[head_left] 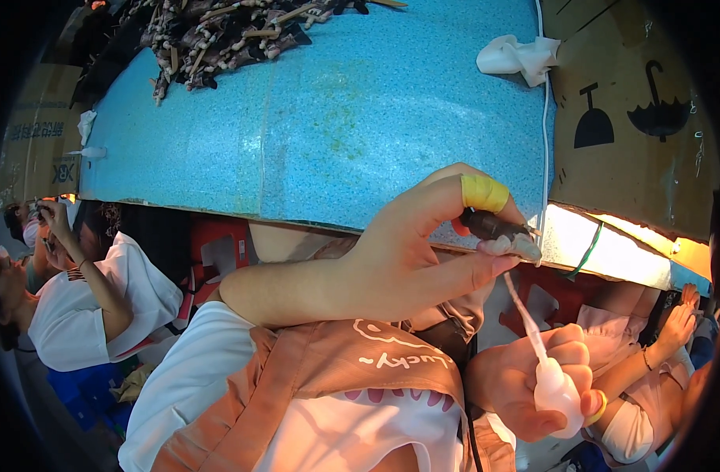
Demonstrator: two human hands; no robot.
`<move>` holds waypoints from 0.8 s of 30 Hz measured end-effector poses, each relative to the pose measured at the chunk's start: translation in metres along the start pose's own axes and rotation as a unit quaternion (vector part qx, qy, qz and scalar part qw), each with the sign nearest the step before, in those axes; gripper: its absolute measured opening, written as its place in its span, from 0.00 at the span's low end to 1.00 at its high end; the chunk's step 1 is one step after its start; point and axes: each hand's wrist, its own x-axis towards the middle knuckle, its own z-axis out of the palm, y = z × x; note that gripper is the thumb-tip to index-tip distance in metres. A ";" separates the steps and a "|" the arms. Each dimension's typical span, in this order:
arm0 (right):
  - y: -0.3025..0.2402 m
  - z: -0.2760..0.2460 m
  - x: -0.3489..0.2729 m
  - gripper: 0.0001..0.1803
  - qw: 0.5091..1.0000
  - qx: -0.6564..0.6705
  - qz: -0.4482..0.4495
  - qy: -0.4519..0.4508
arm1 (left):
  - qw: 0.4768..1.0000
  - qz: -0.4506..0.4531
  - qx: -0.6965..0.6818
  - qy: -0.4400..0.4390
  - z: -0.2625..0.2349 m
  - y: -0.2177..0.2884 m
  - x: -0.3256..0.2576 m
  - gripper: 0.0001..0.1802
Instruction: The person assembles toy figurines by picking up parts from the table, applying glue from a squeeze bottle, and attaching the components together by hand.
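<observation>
My left hand (431,244), with yellow tape round one finger, pinches a small dark brown and pale grey piece (498,230) just past the table's near edge. It looks like a small figurine, though the fingers hide part of it. Lower and to the right, my right hand (533,385) is wrapped round a small white squeeze bottle (559,400). The bottle's long thin nozzle slants up, its tip close to my left thumb and the piece. Whether the tip touches the piece, I cannot tell.
On the blue speckled table (376,118) lies a heap of small dark figurines (226,39) with wooden sticks among them. A crumpled white tissue (517,59) sits beside a white cable. Cardboard boxes (627,118) flank the table. Other people (100,299) sit at both sides.
</observation>
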 end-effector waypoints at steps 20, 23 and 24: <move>-0.005 0.012 0.001 0.14 0.969 -0.247 -0.030 -0.011 | 0.999 0.033 0.037 -0.005 0.000 0.000 0.001 0.17; -0.006 0.012 0.002 0.13 0.969 -0.244 -0.020 -0.022 | 0.999 0.025 0.030 -0.005 0.000 0.000 0.000 0.17; -0.006 0.012 0.002 0.13 0.972 -0.233 -0.017 -0.022 | 1.000 0.020 0.022 -0.005 0.000 -0.001 0.000 0.17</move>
